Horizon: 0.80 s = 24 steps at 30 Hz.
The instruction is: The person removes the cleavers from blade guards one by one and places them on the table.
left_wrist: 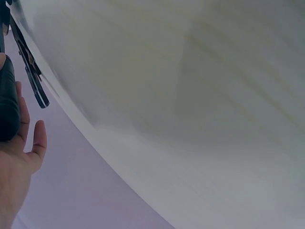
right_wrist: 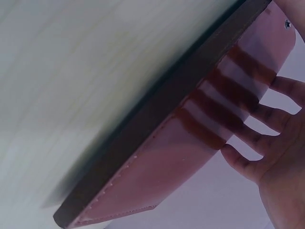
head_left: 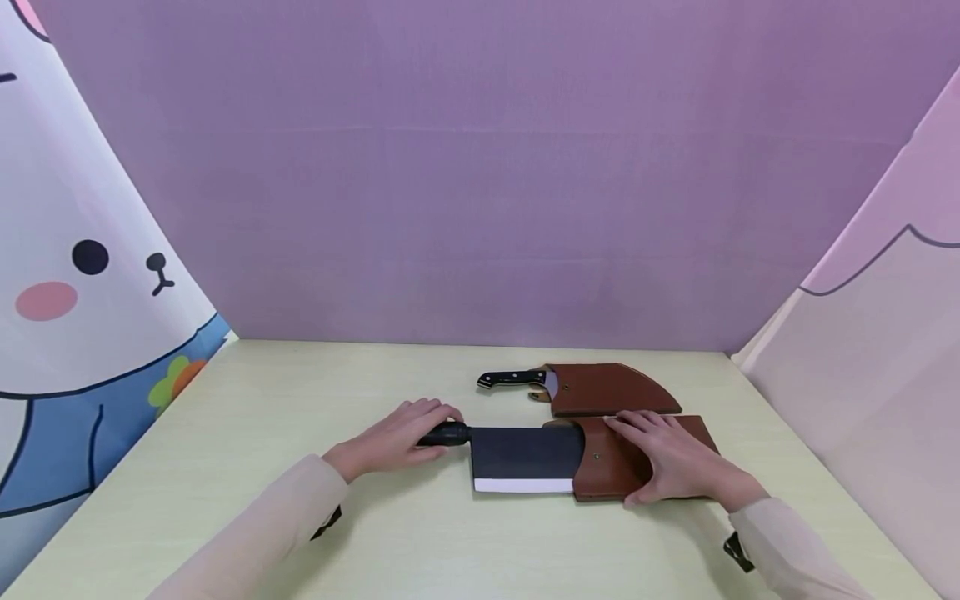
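A cleaver [head_left: 525,454] with a dark blade and a bright lower edge lies flat, its blade partly inside a brown leather sheath [head_left: 611,467]. My left hand [head_left: 397,435] holds the cleaver by its black handle [head_left: 447,433], which also shows at the left edge of the left wrist view. Across the sheath spans my right hand [head_left: 671,457], thumb at the near edge and fingers at the far one. The right wrist view shows those fingers spread against the sheath's stitched side [right_wrist: 157,157]. The blade's far end is hidden inside the leather.
Just behind the cleaver lies a second knife, its black riveted handle [head_left: 513,378] pointing left and its blade in a curved brown sheath [head_left: 611,389]. The pale wooden table [head_left: 315,379] ends at a purple backdrop [head_left: 480,183]. Printed cloth panels [head_left: 97,208] rise at both sides.
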### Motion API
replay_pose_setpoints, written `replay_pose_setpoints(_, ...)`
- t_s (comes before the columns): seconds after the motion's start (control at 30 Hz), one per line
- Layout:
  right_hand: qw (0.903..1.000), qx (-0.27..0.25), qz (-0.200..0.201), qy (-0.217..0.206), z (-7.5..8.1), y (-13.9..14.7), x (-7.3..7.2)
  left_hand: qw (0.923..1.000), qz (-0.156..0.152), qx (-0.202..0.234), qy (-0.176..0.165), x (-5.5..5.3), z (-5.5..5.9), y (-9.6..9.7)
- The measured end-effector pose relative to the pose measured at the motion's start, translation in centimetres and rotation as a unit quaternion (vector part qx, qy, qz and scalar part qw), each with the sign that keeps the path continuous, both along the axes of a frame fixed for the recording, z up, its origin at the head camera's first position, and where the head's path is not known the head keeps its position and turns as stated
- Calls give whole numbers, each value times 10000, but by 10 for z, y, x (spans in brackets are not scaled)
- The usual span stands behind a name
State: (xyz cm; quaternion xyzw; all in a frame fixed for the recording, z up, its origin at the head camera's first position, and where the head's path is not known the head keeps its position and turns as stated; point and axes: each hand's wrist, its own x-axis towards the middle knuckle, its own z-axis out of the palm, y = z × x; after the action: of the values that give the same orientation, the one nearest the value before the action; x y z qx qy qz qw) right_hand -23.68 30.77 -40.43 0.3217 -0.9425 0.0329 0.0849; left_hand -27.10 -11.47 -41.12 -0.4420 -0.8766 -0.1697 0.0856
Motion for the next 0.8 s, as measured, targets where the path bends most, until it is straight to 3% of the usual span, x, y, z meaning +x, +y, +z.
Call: replay_pose_setpoints(0.8,9999,-9,-89,-52,2,5,0,10000,29,-26,1,0,0,-11)
